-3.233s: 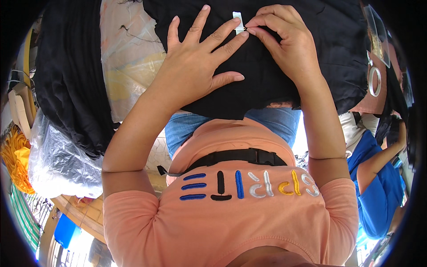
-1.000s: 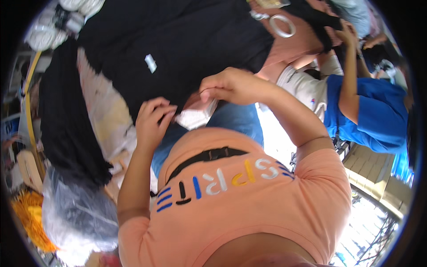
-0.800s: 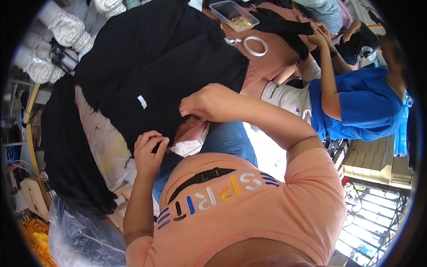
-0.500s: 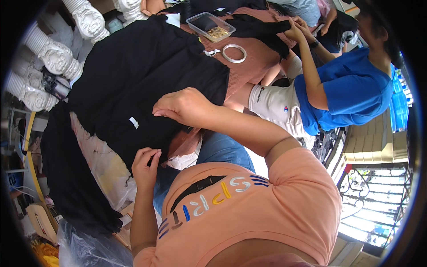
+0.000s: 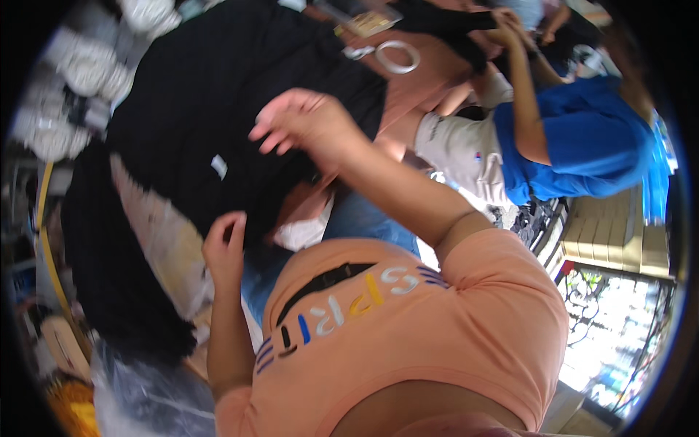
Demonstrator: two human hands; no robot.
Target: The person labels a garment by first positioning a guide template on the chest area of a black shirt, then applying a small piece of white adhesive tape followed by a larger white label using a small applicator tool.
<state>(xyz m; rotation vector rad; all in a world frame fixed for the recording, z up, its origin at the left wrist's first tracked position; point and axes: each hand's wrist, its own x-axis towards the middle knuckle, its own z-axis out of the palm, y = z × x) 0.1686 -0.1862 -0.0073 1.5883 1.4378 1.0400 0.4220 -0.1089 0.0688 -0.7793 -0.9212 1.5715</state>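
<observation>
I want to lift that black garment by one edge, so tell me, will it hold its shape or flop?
Probably flop: the black garment drapes over the table edge and bunches where the left hand pinches its hem. It looks light for its size, since the right hand seems to lift a fold with fingertips alone. Likely not slippery; the cloth looks matte.

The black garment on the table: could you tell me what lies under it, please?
Under the black garment, a brown tabletop shows at its right edge and pale plastic wrapping at its lower left. Whatever lies beneath its middle is covered.
</observation>
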